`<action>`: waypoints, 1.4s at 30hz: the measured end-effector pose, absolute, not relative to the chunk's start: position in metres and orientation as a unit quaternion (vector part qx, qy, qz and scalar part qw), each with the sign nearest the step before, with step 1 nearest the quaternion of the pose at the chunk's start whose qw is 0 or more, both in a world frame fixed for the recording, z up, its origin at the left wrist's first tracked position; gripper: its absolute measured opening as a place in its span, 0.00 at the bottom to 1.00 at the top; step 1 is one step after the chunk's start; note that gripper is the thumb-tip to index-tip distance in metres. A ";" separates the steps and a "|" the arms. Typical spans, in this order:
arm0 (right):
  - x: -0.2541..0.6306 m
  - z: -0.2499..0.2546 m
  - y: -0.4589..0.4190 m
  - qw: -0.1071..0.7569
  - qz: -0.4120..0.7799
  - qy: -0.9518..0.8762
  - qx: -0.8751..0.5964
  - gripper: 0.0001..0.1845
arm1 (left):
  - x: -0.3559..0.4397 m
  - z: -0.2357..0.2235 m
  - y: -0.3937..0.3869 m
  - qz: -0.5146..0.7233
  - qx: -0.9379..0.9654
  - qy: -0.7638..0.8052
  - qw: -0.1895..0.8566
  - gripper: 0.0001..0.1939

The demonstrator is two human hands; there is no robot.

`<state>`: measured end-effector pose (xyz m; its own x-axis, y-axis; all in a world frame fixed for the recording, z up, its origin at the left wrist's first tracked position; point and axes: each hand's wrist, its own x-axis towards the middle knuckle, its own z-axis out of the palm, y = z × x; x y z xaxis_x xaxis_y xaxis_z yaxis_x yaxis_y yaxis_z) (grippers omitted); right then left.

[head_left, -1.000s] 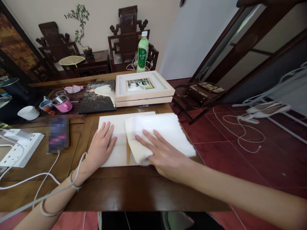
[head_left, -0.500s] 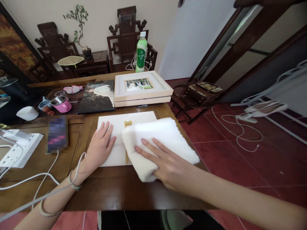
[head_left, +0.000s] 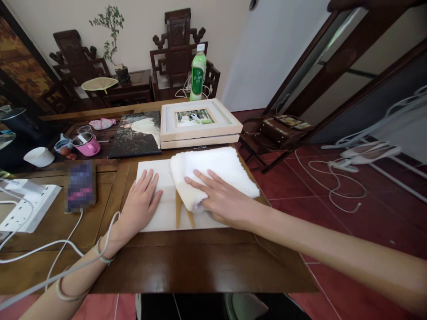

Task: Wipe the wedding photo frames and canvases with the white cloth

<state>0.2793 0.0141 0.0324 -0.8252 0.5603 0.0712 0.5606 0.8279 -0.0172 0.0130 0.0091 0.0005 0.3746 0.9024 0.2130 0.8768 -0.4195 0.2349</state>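
My left hand (head_left: 140, 200) lies flat, fingers spread, on the left part of a white panel (head_left: 158, 222) on the wooden table. Under my right hand (head_left: 222, 195) is a folded, fluffy white cloth (head_left: 222, 162). The fingers of that hand stretch over the cloth and press it on the panel; its thumb is hidden. Two thin wooden strips (head_left: 178, 215) splay out below the cloth's near edge, their upper parts covered by it. The cloth hides most of the panel's right side.
Behind the panel are stacked picture frames (head_left: 200, 138), a dark photo board (head_left: 133, 146) and a green bottle (head_left: 198, 75). To the left are a pink mug (head_left: 90, 146), a white cup (head_left: 39, 157), a blurred-out phone (head_left: 80, 186) and a power strip (head_left: 43, 204). A white cable (head_left: 110, 231) crosses my left wrist.
My right hand and the cloth have moved away from me and slightly left, up the panel. The strips' lower ends now show; the yellow metal piece at the top is covered. My left hand stays put.
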 end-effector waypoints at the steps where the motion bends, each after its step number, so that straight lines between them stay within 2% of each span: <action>1: 0.279 0.032 0.010 0.036 -0.003 -0.955 -0.295 0.13 | 0.013 0.001 0.009 0.156 0.828 0.537 0.043 0.27; 11: 0.281 0.033 -0.033 0.082 -0.014 -0.961 -0.265 0.05 | 0.013 0.003 0.010 0.148 0.828 0.538 0.048 0.27; 18: 0.283 0.036 -0.044 0.121 -0.017 -0.964 -0.237 0.07 | 0.013 0.001 0.012 0.145 0.828 0.540 0.046 0.27; 32: 0.278 0.034 0.009 0.030 -0.001 -0.961 -0.273 0.13 | 0.012 0.001 0.008 0.149 0.828 0.539 0.047 0.27; 42: 0.277 0.032 0.000 0.051 -0.010 -0.960 -0.277 0.12 | 0.015 0.003 0.006 0.153 0.828 0.537 0.044 0.27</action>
<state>0.2770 0.0003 0.0322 -0.8418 0.5297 0.1038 0.5317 0.8469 -0.0094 0.0153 0.0058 0.0025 0.3757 0.9035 0.2063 0.8768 -0.4186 0.2364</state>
